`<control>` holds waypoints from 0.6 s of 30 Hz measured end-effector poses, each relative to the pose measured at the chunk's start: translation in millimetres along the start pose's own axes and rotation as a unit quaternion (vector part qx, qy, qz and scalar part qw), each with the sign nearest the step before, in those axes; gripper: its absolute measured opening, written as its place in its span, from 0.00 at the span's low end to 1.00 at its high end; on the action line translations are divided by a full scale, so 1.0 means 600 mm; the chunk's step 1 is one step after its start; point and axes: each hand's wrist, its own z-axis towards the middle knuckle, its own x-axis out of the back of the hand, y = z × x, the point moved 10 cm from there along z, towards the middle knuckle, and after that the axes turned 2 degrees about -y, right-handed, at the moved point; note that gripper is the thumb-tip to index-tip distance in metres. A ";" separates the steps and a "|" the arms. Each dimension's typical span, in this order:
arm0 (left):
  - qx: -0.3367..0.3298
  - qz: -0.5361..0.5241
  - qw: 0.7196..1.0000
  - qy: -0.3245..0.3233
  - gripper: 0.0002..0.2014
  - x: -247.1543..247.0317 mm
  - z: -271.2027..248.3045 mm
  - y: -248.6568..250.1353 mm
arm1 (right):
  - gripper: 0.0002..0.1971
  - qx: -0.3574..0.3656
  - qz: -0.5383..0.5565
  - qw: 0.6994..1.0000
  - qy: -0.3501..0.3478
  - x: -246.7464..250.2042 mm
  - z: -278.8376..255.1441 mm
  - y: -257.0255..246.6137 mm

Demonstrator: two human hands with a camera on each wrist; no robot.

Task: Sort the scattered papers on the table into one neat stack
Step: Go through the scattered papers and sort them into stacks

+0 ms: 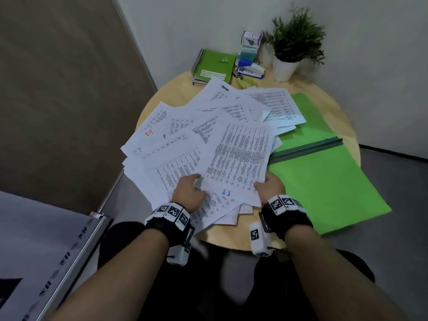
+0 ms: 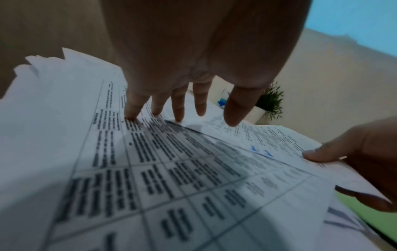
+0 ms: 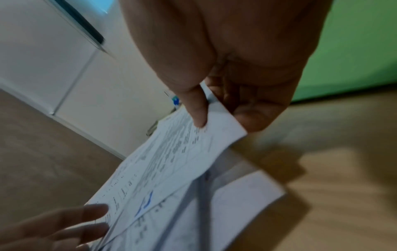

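On round table (image 1: 324, 107), left of green folder (image 1: 324, 181): papers (image 1: 185, 126) fanned loose. Right hand (image 1: 269, 184) pinches top sheet (image 1: 240, 154) corner, thumb over. Left hand (image 1: 188, 188) flat, fingers spread, pressing pile. Step: gathering first sheet. Next likely: square edges, add remaining sheets.

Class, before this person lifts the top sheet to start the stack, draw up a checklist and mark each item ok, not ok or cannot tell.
1. Right hand pinches the top sheet at its corner: ok.
2. Left hand steadies the papers with straight fingers: ok.
3. Only one sheet in the pinch: cannot tell.
4. Papers squared up: not ok, they lie fanned.
5. Papers all on the table: not ok, some overhang the edge.
6. Folder free of papers: not ok, sheets overlap it.
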 end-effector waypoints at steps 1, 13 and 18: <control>-0.013 -0.012 1.000 0.007 0.32 0.003 -0.008 0.000 | 0.13 0.021 -0.003 1.000 0.020 0.019 -0.012 -0.004; -0.105 -0.406 0.906 0.060 0.15 0.128 -0.159 0.006 | 0.09 0.214 0.207 0.949 -0.100 0.059 -0.199 -0.121; -0.049 -0.423 0.886 0.182 0.15 0.181 -0.156 -0.077 | 0.04 0.166 0.196 0.950 -0.178 -0.020 -0.162 -0.145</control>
